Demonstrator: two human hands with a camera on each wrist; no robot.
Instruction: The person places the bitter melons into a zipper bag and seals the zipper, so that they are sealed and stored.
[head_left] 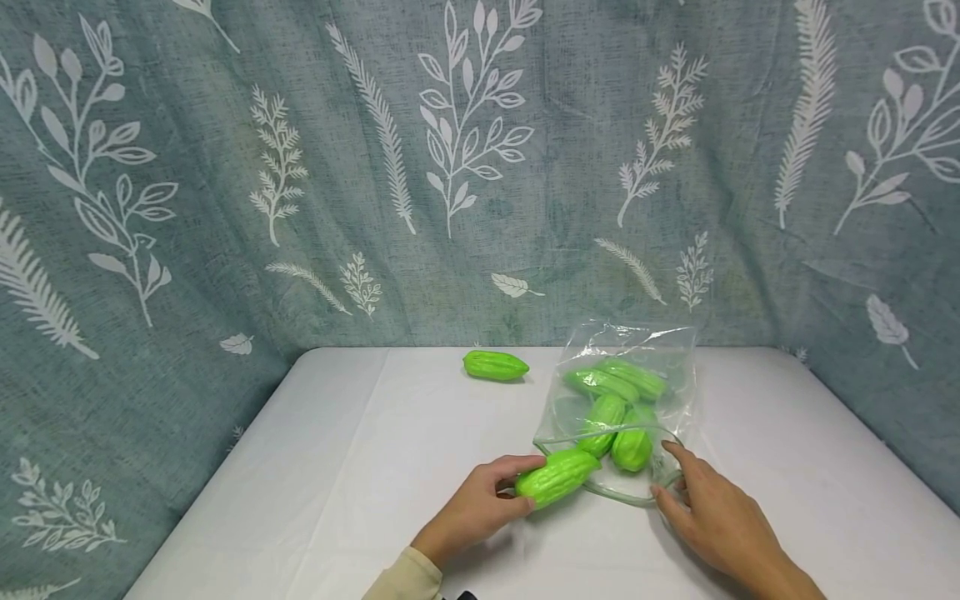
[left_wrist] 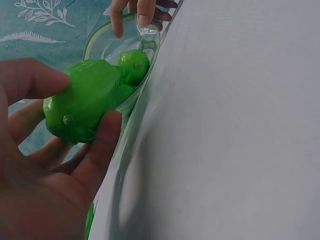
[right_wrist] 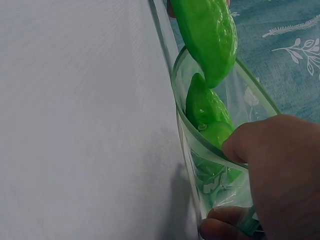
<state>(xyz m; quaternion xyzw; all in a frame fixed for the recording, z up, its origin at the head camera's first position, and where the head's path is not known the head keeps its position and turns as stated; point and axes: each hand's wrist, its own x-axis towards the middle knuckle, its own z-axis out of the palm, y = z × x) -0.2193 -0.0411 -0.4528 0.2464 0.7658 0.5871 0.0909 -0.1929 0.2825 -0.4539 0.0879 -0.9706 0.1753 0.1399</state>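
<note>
My left hand [head_left: 483,504] grips a bright green bitter melon [head_left: 557,478] between thumb and fingers, its tip at the mouth of a clear zip bag [head_left: 558,417]. In the right wrist view the melon [right_wrist: 207,37] points down into the bag's green-edged opening. Several more bitter melons [head_left: 632,446] lie inside the bag. My right hand [head_left: 720,517] pinches the right side of the bag's rim [right_wrist: 202,145], which stands spread open. From the left wrist, the held melon [left_wrist: 85,97] shows its rounded end, with fingers [left_wrist: 100,150] around it.
Another bitter melon [head_left: 495,365] lies by the far edge of the white table [head_left: 337,467], left of the bag. Behind the table hangs a blue-green curtain [head_left: 337,167] with white leaf patterns, which also runs along both sides.
</note>
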